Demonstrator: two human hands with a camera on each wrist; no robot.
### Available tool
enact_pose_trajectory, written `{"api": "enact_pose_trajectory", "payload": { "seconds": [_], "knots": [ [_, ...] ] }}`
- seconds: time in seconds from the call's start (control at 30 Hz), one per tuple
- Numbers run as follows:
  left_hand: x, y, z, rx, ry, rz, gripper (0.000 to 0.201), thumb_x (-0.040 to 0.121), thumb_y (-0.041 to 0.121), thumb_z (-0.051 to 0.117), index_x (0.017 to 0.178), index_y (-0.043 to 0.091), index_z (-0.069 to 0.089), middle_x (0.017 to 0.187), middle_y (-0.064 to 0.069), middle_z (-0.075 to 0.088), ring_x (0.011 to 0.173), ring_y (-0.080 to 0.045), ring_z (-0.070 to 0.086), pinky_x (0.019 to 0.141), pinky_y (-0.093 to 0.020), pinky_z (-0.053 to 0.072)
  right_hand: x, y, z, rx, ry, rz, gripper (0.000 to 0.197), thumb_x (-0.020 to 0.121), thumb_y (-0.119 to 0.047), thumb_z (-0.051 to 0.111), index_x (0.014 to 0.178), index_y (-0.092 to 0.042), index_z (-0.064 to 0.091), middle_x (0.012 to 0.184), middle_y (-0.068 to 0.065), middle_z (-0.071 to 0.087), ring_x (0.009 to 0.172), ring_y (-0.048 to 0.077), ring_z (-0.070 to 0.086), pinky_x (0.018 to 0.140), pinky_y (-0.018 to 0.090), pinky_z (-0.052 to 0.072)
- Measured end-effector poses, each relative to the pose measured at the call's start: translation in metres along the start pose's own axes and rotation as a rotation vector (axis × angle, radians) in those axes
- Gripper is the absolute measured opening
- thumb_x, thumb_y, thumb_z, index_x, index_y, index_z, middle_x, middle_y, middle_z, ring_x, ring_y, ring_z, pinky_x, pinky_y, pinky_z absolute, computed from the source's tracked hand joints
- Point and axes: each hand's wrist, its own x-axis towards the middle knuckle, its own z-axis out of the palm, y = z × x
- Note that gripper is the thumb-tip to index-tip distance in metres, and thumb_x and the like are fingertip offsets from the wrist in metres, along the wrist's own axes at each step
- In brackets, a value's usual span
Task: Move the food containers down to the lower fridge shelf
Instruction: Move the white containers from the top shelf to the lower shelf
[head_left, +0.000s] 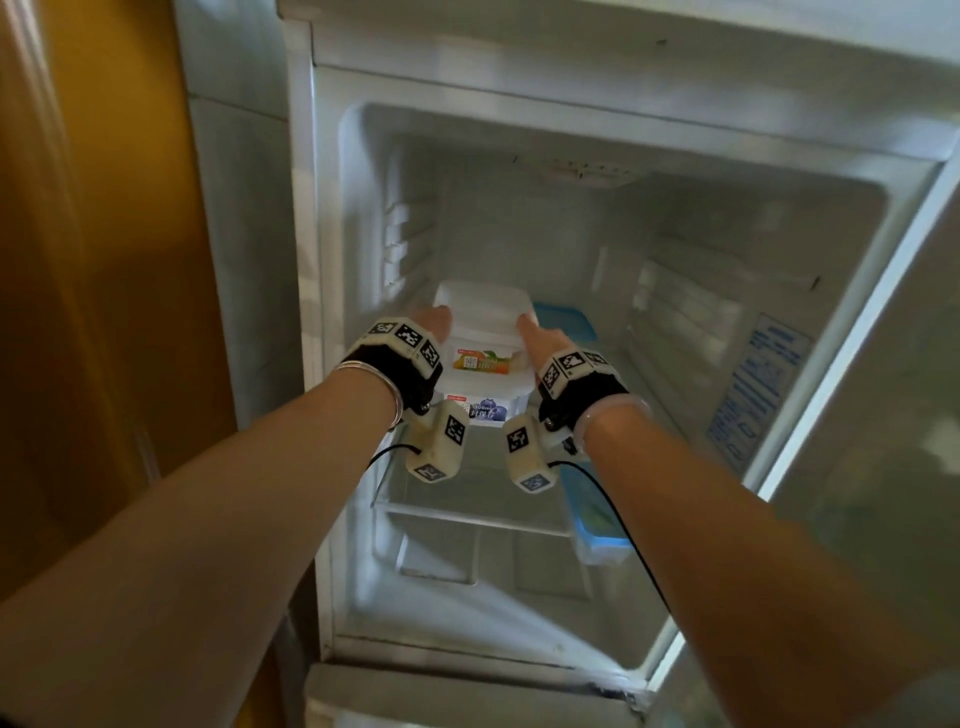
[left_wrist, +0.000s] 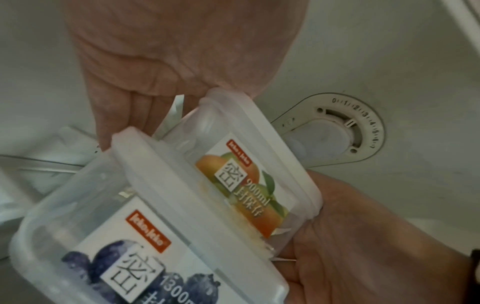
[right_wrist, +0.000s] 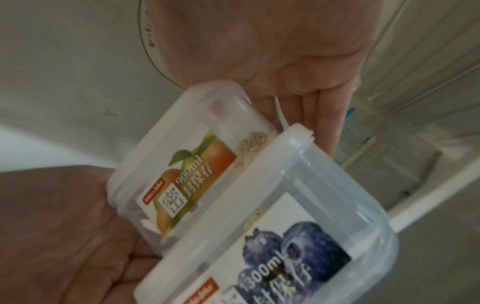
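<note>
A small clear plastic food container with a white lid and an orange fruit label (head_left: 480, 332) sat stacked on a larger clear plastic food container with a blueberry label (head_left: 485, 408), inside an open white fridge (head_left: 675, 218). The pair stood toward the left front of the upper glass shelf (head_left: 621, 374), between the person's two hands.

The left hand (head_left: 434, 322) pressed against the left side of the upper container, its fingers lying straight along the wall in the left wrist view. The right hand (head_left: 535, 338) met the right side the same way, palm flat and fingers extended beside the lid's edge. Neither hand curled around the box; they held it squeezed between flat palms. In the wrist views the orange-label container (left_wrist: 249, 164) sat on the blueberry container's lid (left_wrist: 145, 236), with pale food just visible through the wall (right_wrist: 253, 145).

A blue-lidded container (head_left: 563, 319) stood just beside the stack, to its right and toward the shelf's back. Lower down, another blue-lidded clear box (head_left: 597, 525) lay at the right edge of the lower shelf (head_left: 467, 514).

Both wrists wore black straps with white blocks bearing black-and-white square markers (head_left: 408, 338). A round numbered temperature dial (left_wrist: 345, 127) showed on the fridge's ceiling. A blue printed sticker (head_left: 758, 384) was on the right inner wall.
</note>
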Motion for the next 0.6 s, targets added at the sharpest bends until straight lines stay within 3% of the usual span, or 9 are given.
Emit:
{"api": "enact_pose_trajectory", "payload": {
  "seconds": [0.13, 0.2, 0.3, 0.4, 0.6],
  "knots": [
    [-0.023, -0.013, -0.003, 0.034, -0.039, 0.017, 0.050, 0.100, 0.024, 0.028, 0.141, -0.005, 0.035, 0.149, -0.022, 0.036, 0.138, -0.035, 0.035, 0.111, -0.039, 0.031, -0.031, 0.008, 0.009, 0.031, -0.003, -0.006, 0.084, 0.076, -0.064, 0.028, 0.139, -0.012, 0.043, 0.140, 0.015, 0.049, 0.124, 0.033, 0.051, 0.107, 0.045, 0.037],
    [-0.031, -0.018, -0.004, 0.046, -0.048, 0.020, 0.050, 0.100, 0.023, 0.028, 0.141, -0.005, 0.035, 0.148, -0.022, 0.036, 0.137, -0.035, 0.035, 0.111, -0.039, 0.031, -0.045, 0.013, 0.011, 0.052, -0.003, -0.023, 0.077, 0.082, -0.061, 0.030, 0.137, -0.009, 0.045, 0.139, 0.016, 0.051, 0.122, 0.032, 0.052, 0.104, 0.041, 0.038],
    [-0.045, -0.030, -0.007, 0.072, -0.047, 0.052, 0.049, 0.100, 0.023, 0.027, 0.140, -0.005, 0.037, 0.147, -0.022, 0.039, 0.136, -0.036, 0.038, 0.109, -0.039, 0.034, -0.066, 0.019, 0.015, 0.061, 0.011, -0.029, 0.063, 0.093, -0.051, 0.030, 0.129, -0.004, 0.052, 0.128, 0.019, 0.058, 0.106, 0.029, 0.057, 0.096, 0.036, 0.042],
    [-0.059, -0.044, -0.009, 0.085, -0.089, 0.040, 0.049, 0.100, 0.023, 0.028, 0.139, -0.005, 0.038, 0.146, -0.022, 0.040, 0.135, -0.035, 0.038, 0.108, -0.038, 0.034, -0.086, 0.025, 0.028, 0.102, 0.030, 0.001, 0.061, 0.092, -0.051, 0.033, 0.125, -0.005, 0.055, 0.125, 0.017, 0.060, 0.112, 0.034, 0.058, 0.102, 0.043, 0.044],
    [-0.074, -0.073, -0.020, 0.145, -0.108, 0.087, 0.039, 0.099, 0.013, 0.029, 0.132, -0.003, 0.041, 0.137, -0.025, 0.046, 0.125, -0.038, 0.047, 0.107, -0.043, 0.038, -0.126, 0.030, 0.050, 0.166, 0.092, 0.035, 0.060, 0.091, -0.050, 0.038, 0.126, -0.004, 0.055, 0.126, 0.017, 0.060, 0.114, 0.035, 0.058, 0.101, 0.043, 0.045]
  ]
}}
